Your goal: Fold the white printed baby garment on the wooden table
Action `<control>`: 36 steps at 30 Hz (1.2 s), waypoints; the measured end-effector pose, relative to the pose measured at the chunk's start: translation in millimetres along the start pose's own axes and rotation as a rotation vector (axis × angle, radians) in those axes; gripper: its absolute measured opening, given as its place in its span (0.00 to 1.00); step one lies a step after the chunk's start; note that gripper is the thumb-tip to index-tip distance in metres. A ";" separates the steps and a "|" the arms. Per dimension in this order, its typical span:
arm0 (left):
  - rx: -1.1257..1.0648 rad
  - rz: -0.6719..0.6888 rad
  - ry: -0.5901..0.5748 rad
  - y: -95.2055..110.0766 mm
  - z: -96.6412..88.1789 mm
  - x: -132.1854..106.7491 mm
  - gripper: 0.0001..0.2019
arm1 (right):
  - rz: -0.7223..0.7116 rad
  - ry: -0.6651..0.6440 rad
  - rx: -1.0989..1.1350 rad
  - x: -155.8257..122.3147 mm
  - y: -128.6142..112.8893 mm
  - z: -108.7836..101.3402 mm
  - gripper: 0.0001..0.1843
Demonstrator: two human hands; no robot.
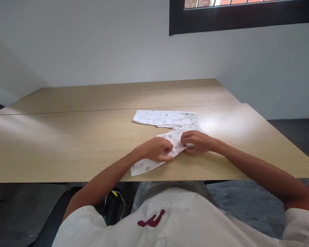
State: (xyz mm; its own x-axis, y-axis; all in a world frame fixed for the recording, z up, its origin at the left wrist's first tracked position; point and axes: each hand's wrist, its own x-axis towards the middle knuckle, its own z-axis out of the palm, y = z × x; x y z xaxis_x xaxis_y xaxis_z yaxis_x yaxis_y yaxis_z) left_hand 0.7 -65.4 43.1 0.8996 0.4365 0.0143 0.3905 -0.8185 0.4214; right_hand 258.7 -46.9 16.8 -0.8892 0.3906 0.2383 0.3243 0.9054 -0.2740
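Note:
A pair of small white trousers (167, 117) with a fine printed pattern lies flat on the table, its gathered waist to the right. One leg points left along the far side; the other slants toward the table's front edge. My left hand (157, 149) rests on the near leg with its fingers curled in, closed on the cloth. Close to the waist, my right hand (195, 141) grips the near edge of the same leg, fingers on top and thumb lower down. Both hands cover part of the fabric.
The pale wooden table (67, 137) has a seam running across it, with its front edge just before my body. Behind it stands a white wall (105, 41) with a dark-framed window (221, 24). Part of a black chair (59, 212) shows at lower left.

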 end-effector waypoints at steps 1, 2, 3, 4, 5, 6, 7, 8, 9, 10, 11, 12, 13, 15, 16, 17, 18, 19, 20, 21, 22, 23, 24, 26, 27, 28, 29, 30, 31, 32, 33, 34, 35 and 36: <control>0.050 -0.007 0.011 5.0 4.7 1.5 0.14 | 0.008 0.010 0.005 -0.7 0.9 0.0 0.05; 0.105 -0.016 0.023 10.4 10.1 3.1 0.17 | 0.014 0.017 0.011 -1.2 1.5 0.0 0.05; 0.158 -0.026 0.033 15.7 15.6 4.9 0.17 | 0.019 0.023 0.016 -1.7 2.0 0.0 0.06; 0.208 -0.040 0.042 20.2 20.7 6.5 0.16 | 0.023 0.028 0.019 -2.1 2.3 -0.1 0.06; 0.255 -0.056 0.051 23.7 24.9 7.8 0.14 | 0.029 0.031 0.022 -2.4 2.6 -0.4 0.06; 0.293 -0.069 0.055 25.8 27.7 8.7 0.11 | 0.037 0.029 0.022 -2.7 2.9 -1.0 0.06; 0.323 -0.082 0.051 26.7 28.9 9.0 0.09 | 0.046 0.022 0.018 -3.1 3.4 -1.9 0.06; 0.344 -0.091 0.036 26.4 28.5 8.7 0.07 | 0.055 0.007 0.010 -3.3 3.9 -3.3 0.05; 0.357 -0.095 0.012 25.4 26.5 7.7 0.06 | 0.064 -0.015 -0.002 -3.6 4.5 -5.1 0.05; 0.364 -0.095 -0.017 24.0 23.3 6.2 0.04 | 0.075 -0.040 -0.014 -3.8 5.0 -7.4 0.05; 0.364 -0.090 -0.050 22.6 19.3 4.2 0.02 | 0.090 -0.066 -0.025 -4.1 5.5 -10.2 0.05; 0.357 -0.083 -0.080 21.6 14.9 1.9 0.06 | 0.109 -0.091 -0.029 -4.4 5.9 -13.5 0.05; 0.343 -0.075 -0.106 21.0 10.5 -0.6 0.13 | 0.132 -0.116 -0.026 -4.9 6.4 -17.3 0.06; 0.293 -0.063 -0.151 21.3 2.7 -5.7 0.25 | 0.180 -0.168 -0.006 -6.8 8.1 -25.8 0.08; 0.258 -0.064 -0.172 21.7 -0.6 -8.1 0.29 | 0.203 -0.193 0.004 -8.4 9.7 -30.2 0.09; 0.217 -0.073 -0.191 21.9 -3.6 -10.5 0.31 | 0.226 -0.214 0.012 -10.4 12.0 -34.5 0.10; 0.176 -0.093 -0.212 21.4 -6.4 -12.9 0.33 | 0.252 -0.228 0.017 -12.9 15.2 -38.6 0.11; 0.138 -0.125 -0.239 20.1 -9.4 -15.5 0.34 | 0.281 -0.236 0.019 -15.6 19.3 -42.3 0.11; 0.106 -0.170 -0.268 17.6 -12.6 -18.1 0.35 | 0.311 -0.241 0.023 -18.5 24.1 -45.6 0.12; 0.080 -0.220 -0.297 13.9 -16.2 -21.0 0.36 | 0.340 -0.245 0.029 -21.4 29.4 -48.3 0.12; 0.060 -0.266 -0.325 8.9 -20.4 -24.1 0.35 | 0.364 -0.250 0.035 -24.1 34.9 -50.3 0.12; 0.041 -0.299 -0.351 2.8 -25.0 -27.4 0.32 | 0.381 -0.255 0.039 -26.5 40.4 -51.7 0.11; 0.016 -0.315 -0.371 -4.5 -30.1 -30.7 0.27 | 0.391 -0.253 0.035 -28.5 45.5 -52.5 0.11; -0.070 -0.293 -0.400 -21.2 -41.2 -36.9 0.13 | 0.383 -0.216 -0.002 -31.4 54.1 -52.3 0.09; -0.130 -0.271 -0.403 -30.2 -46.8 -39.6 0.06 | 0.369 -0.185 -0.030 -32.6 57.5 -51.5 0.08; -0.198 -0.254 -0.389 -39.5 -52.0 -42.0 0.01 | 0.350 -0.152 -0.056 -33.6 60.3 -50.5 0.08; -0.267 -0.249 -0.348 -48.7 -56.5 -44.1 0.04 | 0.331 -0.120 -0.075 -34.7 62.8 -49.3 0.08; -0.328 -0.255 -0.272 -57.8 -60.1 -45.9 0.07 | 0.315 -0.093 -0.085 -36.1 64.9 -48.0 0.09; -0.374 -0.272 -0.168 -66.7 -62.6 -47.5 0.09 | 0.307 -0.076 -0.084 -37.7 67.0 -46.8 0.10; -0.404 -0.300 -0.048 -75.5 -63.6 -49.1 0.11 | 0.310 -0.068 -0.076 -39.5 69.1 -45.7 0.13; -0.417 -0.339 0.071 -84.0 -63.4 -50.5 0.13 | 0.321 -0.068 -0.066 -41.5 71.4 -44.6 0.17; -0.419 -0.385 0.170 -92.1 -61.9 -51.9 0.15 | 0.336 -0.076 -0.058 -43.5 73.9 -43.6 0.22; -0.416 -0.436 0.239 -99.7 -59.7 -53.3 0.16 | 0.354 -0.090 -0.053 -45.5 76.7 -42.7 0.28; -0.412 -0.488 0.276 -106.5 -57.2 -54.7 0.16 | 0.370 -0.105 -0.051 -47.2 79.4 -41.9 0.32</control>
State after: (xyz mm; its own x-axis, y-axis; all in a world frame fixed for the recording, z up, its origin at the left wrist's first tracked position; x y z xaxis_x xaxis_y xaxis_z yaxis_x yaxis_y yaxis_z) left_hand -101.3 19.2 49.3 0.5366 0.8419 -0.0574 0.5822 -0.3201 0.7474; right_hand 340.0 13.6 22.9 -0.7361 0.6759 0.0349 0.6428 0.7143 -0.2766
